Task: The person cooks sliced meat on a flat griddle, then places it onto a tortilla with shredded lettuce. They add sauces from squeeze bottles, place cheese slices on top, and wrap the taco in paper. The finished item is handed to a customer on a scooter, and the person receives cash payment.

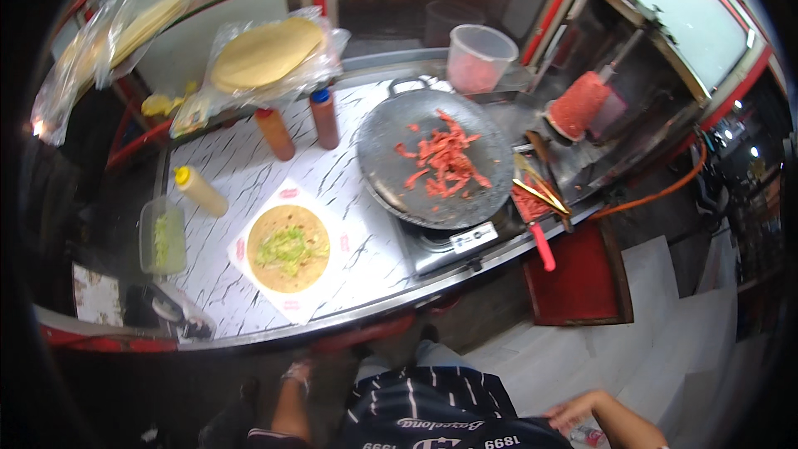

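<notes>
My left hand (298,372) hangs low beside my body, away from the counter; its fingers are too dim and small to make out. My right hand (573,412) is beside the hem of my dark shirt, fingers loosely stretched, with nothing visible in them. On the counter in front of me lies a round flatbread (316,270) on a square paper sheet (289,308), topped with shredded lettuce (287,249). To its right, a wide dark griddle pan (382,150) on a gas stove (432,262) bears a heap of reddish meat strips (449,158).
A squeeze bottle with a yellow cap (202,191), two reddish sauce bottles (275,135) and a lettuce tub (148,237) stand at left. Stacked flatbreads (268,54) lie behind. Tongs (542,193) and a red-handled knife (542,248) rest right of the pan, near a meat spit (578,106).
</notes>
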A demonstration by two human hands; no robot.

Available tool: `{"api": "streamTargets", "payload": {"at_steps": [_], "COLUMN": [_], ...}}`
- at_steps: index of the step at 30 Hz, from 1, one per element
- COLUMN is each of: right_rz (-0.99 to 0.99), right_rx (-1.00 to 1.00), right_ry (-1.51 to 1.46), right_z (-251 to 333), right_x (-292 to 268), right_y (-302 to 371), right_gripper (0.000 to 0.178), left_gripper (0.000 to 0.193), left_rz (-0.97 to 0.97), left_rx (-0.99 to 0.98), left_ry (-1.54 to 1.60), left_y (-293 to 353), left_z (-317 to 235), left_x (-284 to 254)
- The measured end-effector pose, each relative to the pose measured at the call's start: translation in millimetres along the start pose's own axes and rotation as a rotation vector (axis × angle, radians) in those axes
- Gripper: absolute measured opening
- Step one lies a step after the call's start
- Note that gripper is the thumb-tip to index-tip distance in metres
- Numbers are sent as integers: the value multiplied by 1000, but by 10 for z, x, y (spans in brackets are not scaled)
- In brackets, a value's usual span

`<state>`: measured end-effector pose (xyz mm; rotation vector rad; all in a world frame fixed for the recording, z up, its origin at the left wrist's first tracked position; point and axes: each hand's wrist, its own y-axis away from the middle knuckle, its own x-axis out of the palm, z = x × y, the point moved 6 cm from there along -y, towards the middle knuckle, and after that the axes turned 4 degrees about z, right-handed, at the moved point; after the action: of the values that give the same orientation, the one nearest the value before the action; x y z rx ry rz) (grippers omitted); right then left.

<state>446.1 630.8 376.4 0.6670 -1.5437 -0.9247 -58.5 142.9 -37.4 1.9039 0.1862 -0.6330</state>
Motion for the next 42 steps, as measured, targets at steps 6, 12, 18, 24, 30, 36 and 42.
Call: {"api": "streamTargets", "payload": {"at_steps": [6,12,18,24,30,36,42], "right_rz": [67,523,619,389,40,-358,-431], "right_rx": [-214,-1061,-1453,-1720,-1713,-1515,-1423], "right_ry": [410,1022,1192,1505,1312,1284,1182], "right_z": [558,3230,3575,3490,3662,3546,3319], "right_x": [258,2304,3328,3808,3345,2454,2050], "right_y": [173,815,695,898,650,465,361], "right_gripper": [50,43,23,10,14,18,19], "left_gripper": [37,38,37,37,30,35,39], "left_rz": [-58,205,231,115,-191,-123,-23], "left_rx": [363,358,204,295,354,-4,-59], "left_ry": [-144,-219,-189,-311,-91,464,460], "left_y": [-8,197,243,274,172,157,529], "left_z": [-252,-339,-331,-207,-343,-406,-544], "left_x": [396,958,722,490,35,66,139]}}
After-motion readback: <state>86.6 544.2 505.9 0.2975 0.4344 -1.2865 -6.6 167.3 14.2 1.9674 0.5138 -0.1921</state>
